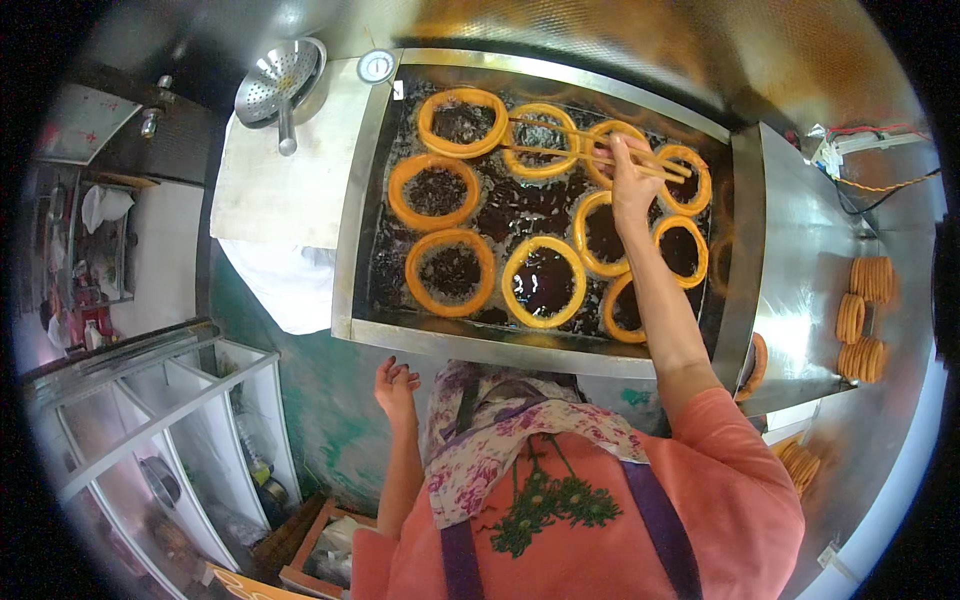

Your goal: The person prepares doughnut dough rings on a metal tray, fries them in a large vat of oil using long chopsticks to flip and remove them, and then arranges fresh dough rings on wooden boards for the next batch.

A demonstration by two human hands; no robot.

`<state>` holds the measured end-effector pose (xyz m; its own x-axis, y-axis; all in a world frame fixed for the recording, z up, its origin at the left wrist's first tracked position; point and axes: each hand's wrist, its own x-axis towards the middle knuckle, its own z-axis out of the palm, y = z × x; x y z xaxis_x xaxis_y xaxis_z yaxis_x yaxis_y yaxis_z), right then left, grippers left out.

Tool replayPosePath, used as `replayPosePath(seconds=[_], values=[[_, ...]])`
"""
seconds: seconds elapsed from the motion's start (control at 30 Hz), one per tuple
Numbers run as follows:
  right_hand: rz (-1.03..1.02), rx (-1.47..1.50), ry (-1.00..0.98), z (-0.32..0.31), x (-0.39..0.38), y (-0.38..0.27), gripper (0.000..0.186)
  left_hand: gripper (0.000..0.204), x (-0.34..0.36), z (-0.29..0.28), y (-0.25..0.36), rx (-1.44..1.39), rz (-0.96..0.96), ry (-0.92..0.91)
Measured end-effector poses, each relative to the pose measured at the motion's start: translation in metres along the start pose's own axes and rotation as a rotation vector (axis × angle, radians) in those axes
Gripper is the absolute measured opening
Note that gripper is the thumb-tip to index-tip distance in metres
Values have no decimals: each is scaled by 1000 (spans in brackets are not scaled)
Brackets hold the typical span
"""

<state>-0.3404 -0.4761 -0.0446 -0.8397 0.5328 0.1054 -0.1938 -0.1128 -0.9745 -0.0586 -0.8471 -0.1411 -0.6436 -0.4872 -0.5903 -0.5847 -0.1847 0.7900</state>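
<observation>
My right hand (632, 185) reaches over a metal fryer (480, 339) and grips a pair of long wooden chopsticks (575, 131). Their tips lie at the right edge of a golden dough ring (464, 151) at the far left of the dark oil; I cannot tell whether they pinch it. Several other fried dough rings float around, such as a browner one (450, 306) at the near left and a paler one (543, 320) at near centre. My right hand and forearm partly hide rings on the right. Below the fryer's front edge, my left hand (397, 388) hangs with fingers loosely bent and holds nothing.
Left of the fryer, a perforated ladle (283, 75) rests in a metal bowl on a pale counter (290, 190). A dial thermometer (376, 66) stands at the fryer's back left corner. Stacked dough rings (862, 358) sit at the right. White shelving (190, 430) occupies the lower left.
</observation>
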Motion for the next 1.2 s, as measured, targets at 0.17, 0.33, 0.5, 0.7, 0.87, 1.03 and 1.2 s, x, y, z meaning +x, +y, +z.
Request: replayPosePath(seconds=[0.17,0.33,0.5,0.7,0.87,1.03,1.2], values=[[-128,-249,-147,21,-4,-42,17,38,1,-4,-7,-55,-30,9],[-87,-277,-47,25,-40,-97,17,40,6,-22,-11,-65,-57,33],[-59,-314,-180,44,-59,-54,14,40,18,-33,-15,-78,-90,3],[-19,-237,-265,69,-64,-41,11,39,32,-35,-3,-91,-57,-60],[-49,-284,-411,77,-51,-29,12,38,38,-39,1,-46,-63,-74],[-143,-260,-334,65,-41,-44,12,38,42,-41,-1,-16,-55,-77],[-80,-174,-67,15,-48,-84,14,37,38,-54,-15,-39,-79,-60]])
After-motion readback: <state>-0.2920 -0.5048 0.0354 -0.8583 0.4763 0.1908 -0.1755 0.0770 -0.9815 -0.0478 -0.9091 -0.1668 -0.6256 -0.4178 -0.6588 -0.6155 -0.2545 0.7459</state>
